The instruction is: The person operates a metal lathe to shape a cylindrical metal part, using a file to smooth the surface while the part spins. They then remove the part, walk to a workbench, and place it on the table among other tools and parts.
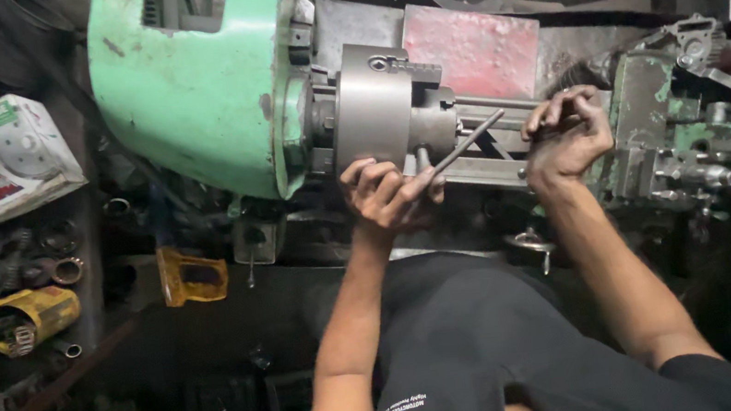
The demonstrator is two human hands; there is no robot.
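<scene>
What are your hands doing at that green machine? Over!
Left hand at the grey chuck, gripping a thin metal rod. Right hand pinching the shaft beside it. Nothing between the hands.

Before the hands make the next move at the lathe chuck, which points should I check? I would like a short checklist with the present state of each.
1. Left hand grips the chuck key: ok, the fingers are closed on its bar.
2. Key seated in the chuck: cannot tell, the hand hides the socket.
3. Right hand apart from the chuck: ok, it is by the rod near the tool carriage.
4. Rod clamped tightly in the chuck: cannot tell.
5. Chuck at rest: ok, it looks sharp, without blur.
6. Loose clothing near the chuck: ok, the forearms are bare.
</scene>
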